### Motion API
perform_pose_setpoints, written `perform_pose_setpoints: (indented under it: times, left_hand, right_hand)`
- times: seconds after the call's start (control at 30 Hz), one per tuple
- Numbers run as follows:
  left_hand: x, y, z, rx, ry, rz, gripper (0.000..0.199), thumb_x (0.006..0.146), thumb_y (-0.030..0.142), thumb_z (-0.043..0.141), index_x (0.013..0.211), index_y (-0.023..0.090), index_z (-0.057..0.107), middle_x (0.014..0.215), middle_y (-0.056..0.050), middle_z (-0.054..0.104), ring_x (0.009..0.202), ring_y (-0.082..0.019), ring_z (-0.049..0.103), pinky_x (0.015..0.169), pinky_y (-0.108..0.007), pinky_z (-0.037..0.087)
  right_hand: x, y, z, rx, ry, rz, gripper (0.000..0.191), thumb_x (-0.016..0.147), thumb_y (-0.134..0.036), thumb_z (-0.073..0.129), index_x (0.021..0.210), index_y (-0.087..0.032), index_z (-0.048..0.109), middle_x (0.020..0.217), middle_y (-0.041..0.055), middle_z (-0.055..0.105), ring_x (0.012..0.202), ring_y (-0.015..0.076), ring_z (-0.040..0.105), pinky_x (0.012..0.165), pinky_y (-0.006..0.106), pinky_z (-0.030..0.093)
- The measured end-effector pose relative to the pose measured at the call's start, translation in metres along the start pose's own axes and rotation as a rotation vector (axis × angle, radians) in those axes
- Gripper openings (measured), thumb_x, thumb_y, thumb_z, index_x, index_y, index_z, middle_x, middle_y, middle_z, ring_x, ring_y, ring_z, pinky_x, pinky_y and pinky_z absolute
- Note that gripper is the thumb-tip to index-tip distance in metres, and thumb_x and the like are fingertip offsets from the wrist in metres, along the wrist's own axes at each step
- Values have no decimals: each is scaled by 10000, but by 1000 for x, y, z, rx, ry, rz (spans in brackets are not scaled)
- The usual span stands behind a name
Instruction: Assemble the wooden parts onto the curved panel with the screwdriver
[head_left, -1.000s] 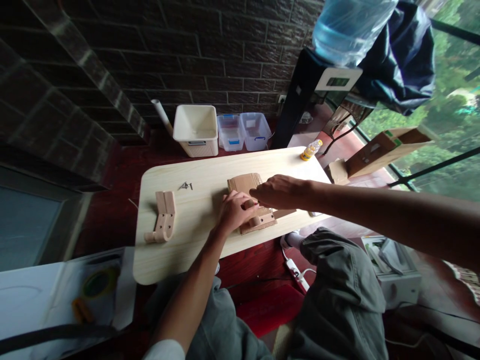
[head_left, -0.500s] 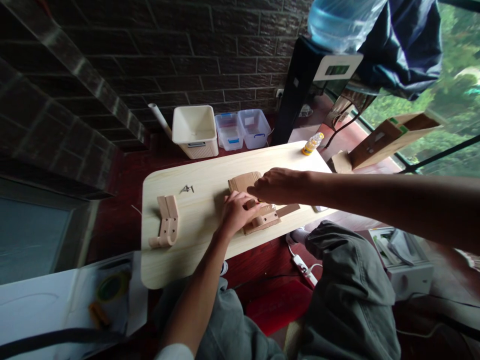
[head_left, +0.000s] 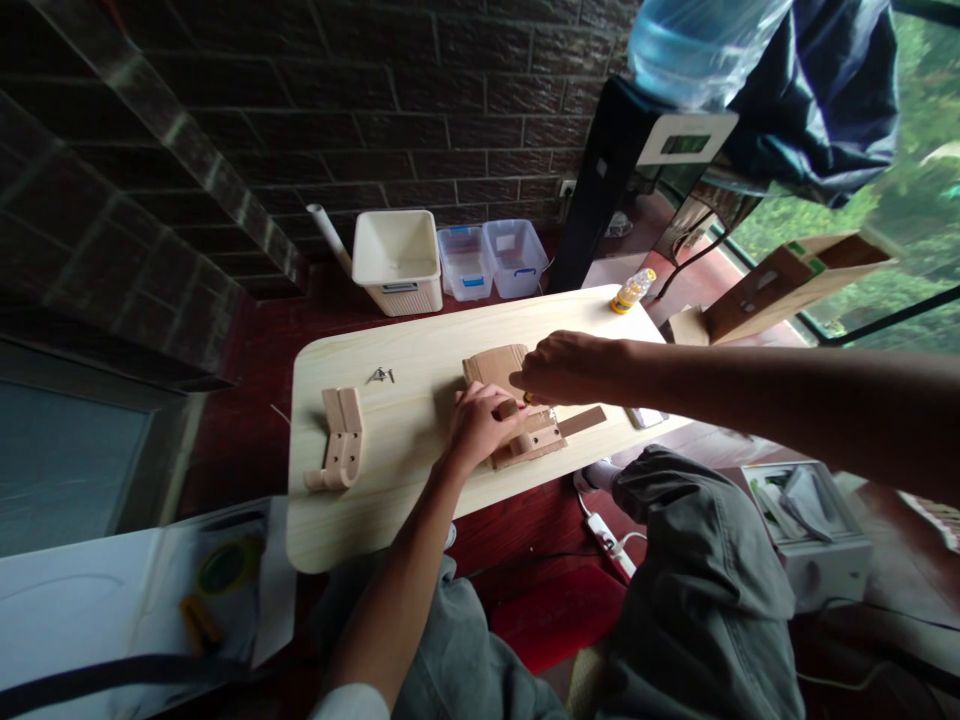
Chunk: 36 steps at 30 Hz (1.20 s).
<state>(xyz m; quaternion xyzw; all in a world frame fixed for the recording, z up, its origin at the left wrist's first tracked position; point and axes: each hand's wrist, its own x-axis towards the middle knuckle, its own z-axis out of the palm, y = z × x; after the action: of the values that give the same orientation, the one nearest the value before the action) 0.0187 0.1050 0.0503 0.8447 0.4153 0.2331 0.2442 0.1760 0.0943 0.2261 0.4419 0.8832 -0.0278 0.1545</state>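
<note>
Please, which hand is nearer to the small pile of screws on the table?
Left. The left hand is to the right of the screws and lower in the picture; the right hand is farther right.

No text, brand or number can be read anywhere in the view. The water dispenser [head_left: 600, 170] carries a dark display [head_left: 685, 144] inside the edges of its white front panel [head_left: 712, 128], with any figures too small to make out. A small pale label [head_left: 602, 165] on the dispenser's dark side is illegible. The right-hand clear storage box [head_left: 517, 270] shows a pale patch [head_left: 507, 243] near its far upper edge, too faint to read. Pale patches [head_left: 748, 290] on the side of the cardboard box [head_left: 780, 285] are blurred, and any print on the yellow-and-clear bottle [head_left: 634, 290], at the surface's far right corner, is indistinct
</note>
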Motion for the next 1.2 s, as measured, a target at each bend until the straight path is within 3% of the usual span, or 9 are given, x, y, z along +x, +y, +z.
perform_pose_setpoints:
  times: [0.1,0.2,0.4,0.6,0.87,1.2]
  left_hand:
    - [0,-1,1,11,13,-2,225,886,452,718,799,246,736,985,-16,774,987,-241,616,852,-403,376]
    - [0,-2,2,26,2,5,257,891,479,710,783,248,741,972,-15,775,977,-246,611,831,-403,367]
    - [-1,-3,2,40,-5,-15,252,892,491,710,824,253,758,973,-34,771,1004,-259,610,848,-415,369]
    - [-1,-3,2,46,4,1,261,901,494,699,829,251,760,963,-32,768,998,-254,603,846,-412,362]
    - [-1,-3,2,43,-6,-13,284,913,507,677,813,252,754,980,-19,777,994,-248,599,845,-411,356]
    - [-2,-6,5,43,40,1,258,903,500,695,820,266,762,971,-11,780,985,-248,606,839,-409,367]
  right_hand:
    - [3,2,0,-126,-149,-40,183,975,-247,607,990,-120,738,939,153,778,941,283,754,729,320,506]
    - [5,3,-2,-164,-199,-38,249,985,-314,590,1011,-111,732,965,166,770,956,287,746,732,323,500]
    - [2,1,-2,-163,-147,-104,217,995,-246,569,1141,-134,684,965,134,765,895,256,744,705,313,471]
    - [2,2,-2,-164,-138,-131,199,1005,-130,501,1049,-126,695,932,130,762,883,235,738,717,309,464]
    - [6,5,1,-140,-147,-73,226,1000,-284,573,1109,-114,675,930,152,757,918,268,738,720,310,472]
    - [6,9,1,-93,-169,-155,202,1008,-142,521,1159,-150,655,1010,126,755,865,216,737,724,301,477]
